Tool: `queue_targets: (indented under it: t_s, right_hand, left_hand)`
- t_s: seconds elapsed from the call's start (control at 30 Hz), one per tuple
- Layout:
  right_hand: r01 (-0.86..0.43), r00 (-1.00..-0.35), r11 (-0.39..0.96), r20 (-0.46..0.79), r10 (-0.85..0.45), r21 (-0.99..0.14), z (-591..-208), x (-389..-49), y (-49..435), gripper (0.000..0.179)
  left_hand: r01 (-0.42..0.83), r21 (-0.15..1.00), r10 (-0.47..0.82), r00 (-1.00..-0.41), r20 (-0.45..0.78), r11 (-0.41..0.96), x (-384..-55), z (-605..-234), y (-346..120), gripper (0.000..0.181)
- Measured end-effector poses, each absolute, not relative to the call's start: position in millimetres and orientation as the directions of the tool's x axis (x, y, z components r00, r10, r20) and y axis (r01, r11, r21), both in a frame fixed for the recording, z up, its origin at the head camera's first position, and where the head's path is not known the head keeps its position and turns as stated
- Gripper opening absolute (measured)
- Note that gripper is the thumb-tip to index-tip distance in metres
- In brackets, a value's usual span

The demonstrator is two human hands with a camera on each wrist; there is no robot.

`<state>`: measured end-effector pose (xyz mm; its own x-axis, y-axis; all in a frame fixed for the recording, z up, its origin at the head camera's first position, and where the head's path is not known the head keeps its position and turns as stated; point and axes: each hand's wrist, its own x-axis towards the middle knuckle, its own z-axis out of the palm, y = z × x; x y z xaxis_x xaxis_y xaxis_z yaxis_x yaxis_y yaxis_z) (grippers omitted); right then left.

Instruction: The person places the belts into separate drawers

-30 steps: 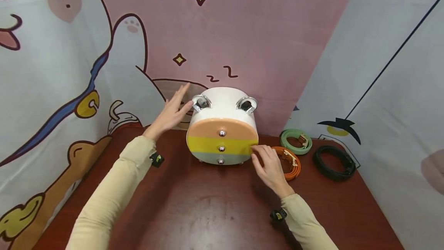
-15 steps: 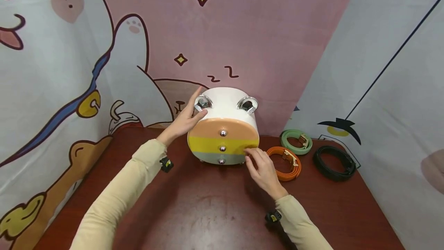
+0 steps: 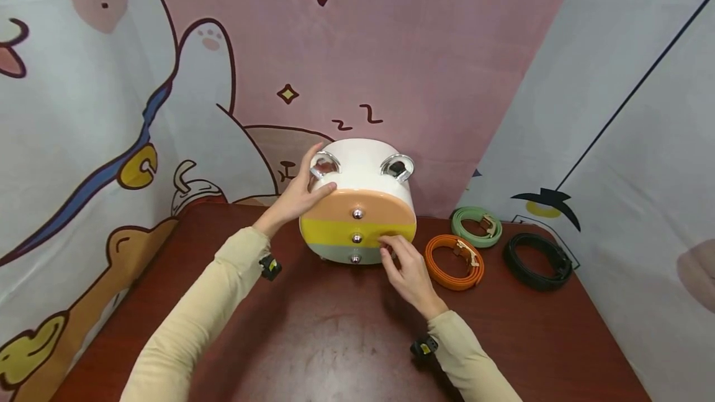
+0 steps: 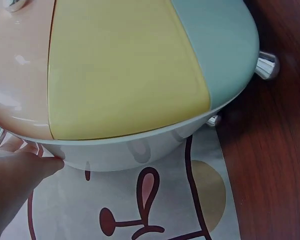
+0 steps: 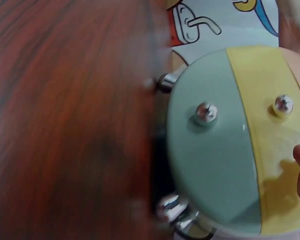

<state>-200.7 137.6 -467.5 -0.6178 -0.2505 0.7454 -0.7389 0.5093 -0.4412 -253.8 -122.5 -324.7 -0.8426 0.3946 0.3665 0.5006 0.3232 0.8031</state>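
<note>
A small oval chest of drawers with a white shell and round silver ears stands against the backdrop. Its front has a peach drawer, a yellow drawer and a pale green drawer, all flush with the shell, each with a silver knob. My left hand rests against the shell's upper left side, by the left ear, fingers extended; its thumb touches the white side. My right hand, fingers loosely bent and holding nothing, is before the yellow drawer, just right of its knob.
Right of the chest lie three coiled belts: an orange belt, a green belt and a black belt. All stand on a dark red-brown table. A cartoon-printed cloth hangs close behind.
My left hand has moved right, from beside the left ear onto the chest's side. My right hand has slid left across the front towards the yellow drawer's knob, uncovering the orange belt.
</note>
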Motion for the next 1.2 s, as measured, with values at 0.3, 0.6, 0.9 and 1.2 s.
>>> queue_targets:
  t_s: [0.3,0.6,0.9,1.2]
  right_hand:
    - [-0.750,-0.574,0.518,0.795,-0.197,-0.412,-445,-208,110,0.017]
    - [-0.687,-0.569,0.609,0.815,-0.109,-0.397,-424,-219,90,0.017]
    - [-0.643,-0.567,0.670,0.818,-0.092,-0.370,-418,-224,85,0.027]
    - [-0.673,-0.560,0.600,0.828,-0.031,-0.433,-420,-228,79,0.027]
  left_hand:
    - [0.496,0.837,0.389,-0.836,0.388,0.232,-259,-331,-124,0.078]
    - [0.494,0.856,0.405,-0.821,0.403,0.149,-264,-335,-127,0.076]
    - [0.460,0.871,0.400,-0.841,0.365,0.173,-267,-332,-129,0.078]
    - [0.475,0.868,0.417,-0.826,0.380,0.148,-272,-335,-128,0.077]
